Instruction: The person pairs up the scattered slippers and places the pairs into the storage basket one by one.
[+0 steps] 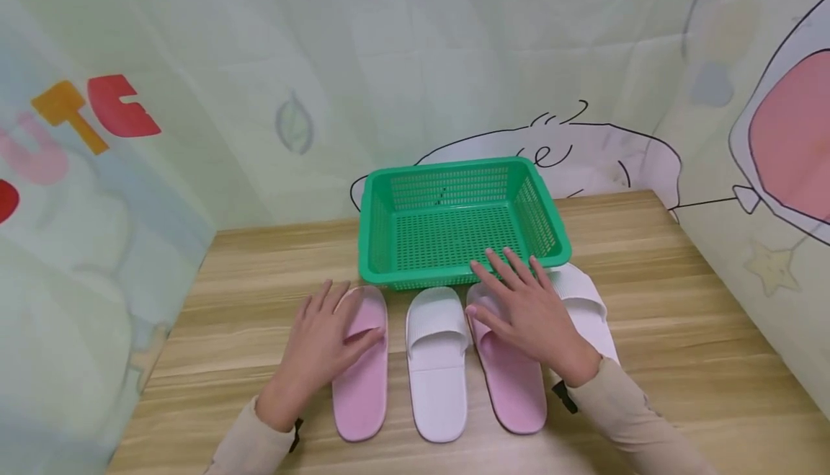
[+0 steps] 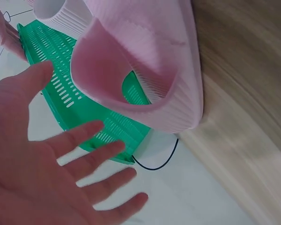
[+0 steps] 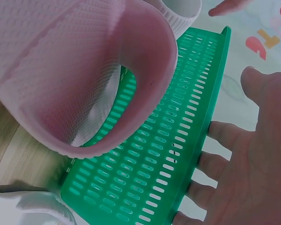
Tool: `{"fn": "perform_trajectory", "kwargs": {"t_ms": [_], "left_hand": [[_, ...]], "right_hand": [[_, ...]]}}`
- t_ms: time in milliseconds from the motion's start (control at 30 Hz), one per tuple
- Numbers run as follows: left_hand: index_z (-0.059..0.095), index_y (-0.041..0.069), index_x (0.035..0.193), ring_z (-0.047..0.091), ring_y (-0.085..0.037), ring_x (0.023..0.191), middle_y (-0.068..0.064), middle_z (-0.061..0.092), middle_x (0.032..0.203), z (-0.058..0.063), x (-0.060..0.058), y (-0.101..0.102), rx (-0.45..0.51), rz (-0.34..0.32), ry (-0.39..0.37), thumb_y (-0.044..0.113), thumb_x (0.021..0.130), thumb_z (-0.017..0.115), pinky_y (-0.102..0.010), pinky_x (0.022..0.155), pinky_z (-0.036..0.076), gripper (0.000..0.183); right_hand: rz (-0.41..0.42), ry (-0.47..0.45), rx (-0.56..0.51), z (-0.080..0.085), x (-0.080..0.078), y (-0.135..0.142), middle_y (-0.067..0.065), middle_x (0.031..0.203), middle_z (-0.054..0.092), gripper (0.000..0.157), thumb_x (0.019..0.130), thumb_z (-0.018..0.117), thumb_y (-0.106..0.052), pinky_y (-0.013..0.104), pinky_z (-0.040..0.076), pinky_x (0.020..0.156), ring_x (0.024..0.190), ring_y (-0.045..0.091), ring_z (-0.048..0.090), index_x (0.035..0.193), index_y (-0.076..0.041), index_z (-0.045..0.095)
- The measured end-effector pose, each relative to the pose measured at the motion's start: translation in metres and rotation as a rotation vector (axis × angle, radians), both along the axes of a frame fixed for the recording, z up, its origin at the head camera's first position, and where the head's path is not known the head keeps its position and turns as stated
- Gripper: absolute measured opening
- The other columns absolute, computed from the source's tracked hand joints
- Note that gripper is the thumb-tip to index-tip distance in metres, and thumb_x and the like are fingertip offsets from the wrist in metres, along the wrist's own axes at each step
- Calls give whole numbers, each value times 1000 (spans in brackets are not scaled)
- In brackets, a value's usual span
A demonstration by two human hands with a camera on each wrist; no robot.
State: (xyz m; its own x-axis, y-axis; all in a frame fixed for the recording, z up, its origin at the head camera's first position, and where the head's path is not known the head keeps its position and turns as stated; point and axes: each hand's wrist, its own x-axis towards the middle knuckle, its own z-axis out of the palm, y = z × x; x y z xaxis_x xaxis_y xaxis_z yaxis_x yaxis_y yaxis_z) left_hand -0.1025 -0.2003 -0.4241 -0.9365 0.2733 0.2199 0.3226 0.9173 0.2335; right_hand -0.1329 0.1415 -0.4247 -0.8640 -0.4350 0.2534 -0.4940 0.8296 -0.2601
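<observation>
Four slippers in a row is more than I count, so several slippers lie side by side, toes toward the basket. My left hand (image 1: 322,338) hovers over the left pink slipper (image 1: 359,403), fingers spread; in the left wrist view its palm (image 2: 42,168) stays apart from that slipper's strap (image 2: 187,103). A white slipper (image 1: 438,396) lies between the hands. Fingers extended, my right hand (image 1: 532,316) is above the other pink slipper (image 1: 519,396) and partly hides it. Beside that lies a second white slipper (image 1: 586,320), partly covered by the hand and sleeve.
A green plastic basket (image 1: 559,251) with slotted walls stands behind the slippers, nothing visible inside it. The wooden table (image 1: 687,345) meets printed cloth walls (image 1: 214,100) at the back and sides. A dark strap (image 1: 564,397) circles the right wrist.
</observation>
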Motion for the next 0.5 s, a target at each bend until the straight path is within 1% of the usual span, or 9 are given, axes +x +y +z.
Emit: {"fn": "perform_trajectory", "kwargs": {"t_ms": [133,267,400,500], "left_hand": [[65,9,142,54,-51,137,-20,64,144,-2,0,-2,8,-59,34,45,92,81,-73,109,40,64],[68,7,140,59,-48,132,-21,66,142,-3,1,-4,29,-82,-6,40,93,81,-71,107,43,59],[67,7,141,59,-49,132,-22,64,144,-4,2,-5,35,-83,-61,36,95,79,-72,108,42,56],[67,7,141,59,-50,132,-24,63,145,-6,1,-6,46,-86,-72,32,95,79,-73,107,44,54]], "right_hand": [[-2,2,-2,0,0,-1,10,170,37,70,102,62,-53,66,14,128,159,40,28,162,-20,47],[-3,0,1,1,0,-1,11,170,37,71,102,63,-53,66,14,128,159,40,28,162,-19,47],[4,-5,0,3,0,-1,11,170,37,71,102,63,-53,67,14,127,160,41,27,162,-19,47],[9,-13,-3,4,0,-1,12,170,37,72,102,64,-53,67,14,127,160,41,26,162,-18,46]]}}
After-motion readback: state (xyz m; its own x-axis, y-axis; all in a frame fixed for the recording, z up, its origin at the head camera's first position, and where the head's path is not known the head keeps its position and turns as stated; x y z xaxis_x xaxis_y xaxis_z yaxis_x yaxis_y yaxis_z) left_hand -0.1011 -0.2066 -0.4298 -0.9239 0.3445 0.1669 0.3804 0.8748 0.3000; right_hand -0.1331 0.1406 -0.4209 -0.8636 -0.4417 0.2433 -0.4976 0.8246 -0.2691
